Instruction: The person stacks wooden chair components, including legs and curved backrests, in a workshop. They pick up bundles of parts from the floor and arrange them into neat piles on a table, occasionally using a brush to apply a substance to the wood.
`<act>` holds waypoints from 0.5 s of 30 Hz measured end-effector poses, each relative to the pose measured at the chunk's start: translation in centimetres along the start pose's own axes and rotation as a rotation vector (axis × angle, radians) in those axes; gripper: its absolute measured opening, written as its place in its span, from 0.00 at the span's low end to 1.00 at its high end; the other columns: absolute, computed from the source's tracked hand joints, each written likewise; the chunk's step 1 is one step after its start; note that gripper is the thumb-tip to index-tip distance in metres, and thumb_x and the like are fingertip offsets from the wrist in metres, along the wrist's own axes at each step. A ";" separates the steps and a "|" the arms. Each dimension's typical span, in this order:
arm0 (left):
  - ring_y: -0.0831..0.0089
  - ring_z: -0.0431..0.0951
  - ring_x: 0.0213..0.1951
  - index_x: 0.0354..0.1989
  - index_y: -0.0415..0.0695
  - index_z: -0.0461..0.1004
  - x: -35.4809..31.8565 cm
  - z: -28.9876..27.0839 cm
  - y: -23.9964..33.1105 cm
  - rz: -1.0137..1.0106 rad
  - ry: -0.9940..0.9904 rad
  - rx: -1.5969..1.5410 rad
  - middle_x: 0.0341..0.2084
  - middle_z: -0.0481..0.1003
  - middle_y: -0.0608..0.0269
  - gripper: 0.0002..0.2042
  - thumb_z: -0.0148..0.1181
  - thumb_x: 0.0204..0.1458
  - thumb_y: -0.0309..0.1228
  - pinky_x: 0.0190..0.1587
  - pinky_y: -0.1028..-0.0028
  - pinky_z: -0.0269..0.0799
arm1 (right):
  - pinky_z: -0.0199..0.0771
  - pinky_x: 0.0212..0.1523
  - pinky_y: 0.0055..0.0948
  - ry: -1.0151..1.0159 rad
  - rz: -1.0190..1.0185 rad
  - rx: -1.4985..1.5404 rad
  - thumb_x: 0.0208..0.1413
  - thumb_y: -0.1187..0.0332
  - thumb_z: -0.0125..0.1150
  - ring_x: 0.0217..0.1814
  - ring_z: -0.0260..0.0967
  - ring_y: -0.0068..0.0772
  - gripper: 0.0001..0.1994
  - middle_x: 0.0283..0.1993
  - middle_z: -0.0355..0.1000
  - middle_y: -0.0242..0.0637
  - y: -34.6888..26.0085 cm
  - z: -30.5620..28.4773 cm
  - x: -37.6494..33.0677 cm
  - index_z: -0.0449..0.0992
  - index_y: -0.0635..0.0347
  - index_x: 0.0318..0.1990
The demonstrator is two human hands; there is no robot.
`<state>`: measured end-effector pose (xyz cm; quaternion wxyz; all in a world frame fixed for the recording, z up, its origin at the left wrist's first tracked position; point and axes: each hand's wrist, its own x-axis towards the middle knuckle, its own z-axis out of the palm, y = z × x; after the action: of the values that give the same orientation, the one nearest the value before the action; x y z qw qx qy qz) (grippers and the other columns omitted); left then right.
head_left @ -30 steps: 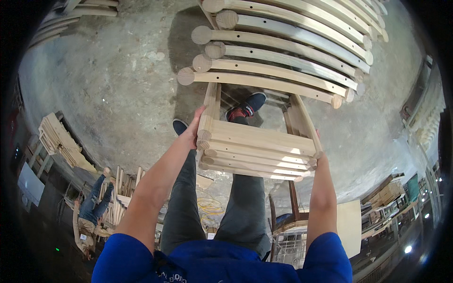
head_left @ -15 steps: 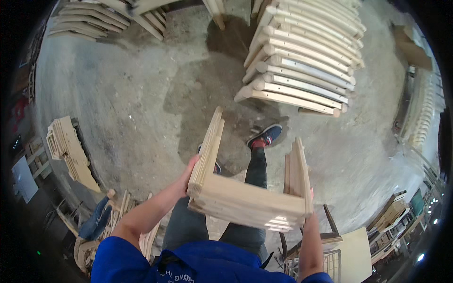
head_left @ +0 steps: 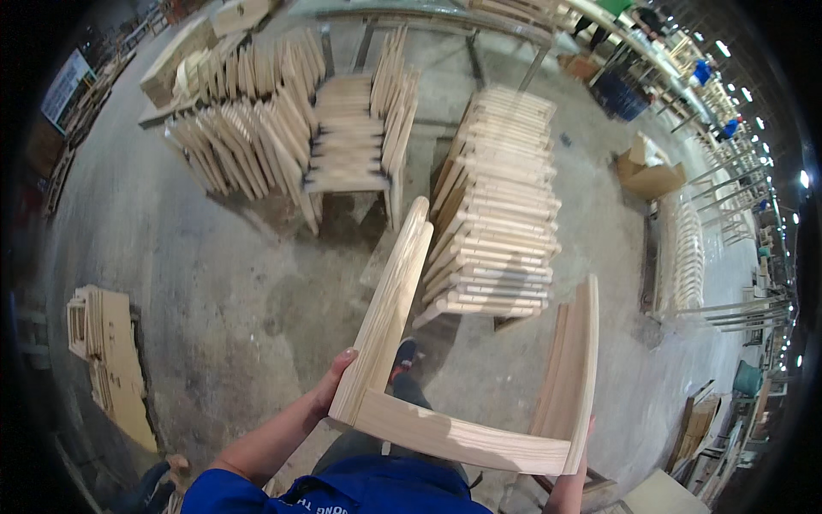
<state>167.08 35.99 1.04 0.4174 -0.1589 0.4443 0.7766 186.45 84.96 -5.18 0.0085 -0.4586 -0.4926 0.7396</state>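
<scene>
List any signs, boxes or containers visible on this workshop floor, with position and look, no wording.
Wall sign: far left edge, rectangular, pale panel with blue and red patches.
Cardboard box: right of the tall stack of wooden frames, open, brown, flaps up.
Blue bin: upper right near a table leg, dark blue.
Teal container: far right edge, small; details unclear.

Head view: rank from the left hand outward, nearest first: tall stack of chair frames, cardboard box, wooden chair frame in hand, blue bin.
1. Wooden chair frame: gripped by the left hand.
2. Tall stack of chair frames: ahead, centre.
3. Cardboard box: right of the stack, on the floor.
4. Blue bin: far upper right.
</scene>
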 end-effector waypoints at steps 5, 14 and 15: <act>0.70 0.70 0.43 0.53 0.37 0.60 1.3 0.8 9.4 0.153 -0.041 0.050 0.42 0.68 0.56 0.40 0.39 0.45 0.64 0.46 0.70 0.66 | 0.67 0.50 0.33 -0.090 -0.202 0.084 0.49 0.34 0.40 0.48 0.67 0.37 0.37 0.50 0.67 0.40 -7.9 7.3 1.7 0.63 0.57 0.56; 0.71 0.68 0.46 0.56 0.38 0.57 4.2 1.9 27.6 0.590 -0.128 0.078 0.46 0.66 0.57 0.44 0.45 0.41 0.66 0.47 0.70 0.65 | 0.67 0.50 0.33 -0.241 -0.366 0.151 0.49 0.34 0.39 0.48 0.66 0.37 0.38 0.50 0.66 0.40 -20.0 24.0 8.7 0.63 0.57 0.56; 0.71 0.68 0.46 0.56 0.38 0.57 5.1 0.9 29.4 0.624 -0.130 0.063 0.47 0.66 0.57 0.43 0.46 0.41 0.66 0.47 0.70 0.65 | 0.67 0.50 0.33 -0.258 -0.376 0.155 0.49 0.34 0.39 0.48 0.66 0.37 0.38 0.50 0.66 0.40 -21.1 26.2 9.9 0.63 0.57 0.56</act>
<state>140.91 31.74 14.77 0.1916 0.0480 0.4679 0.8614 153.49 81.49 6.21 0.1184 -0.2586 -0.5080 0.8131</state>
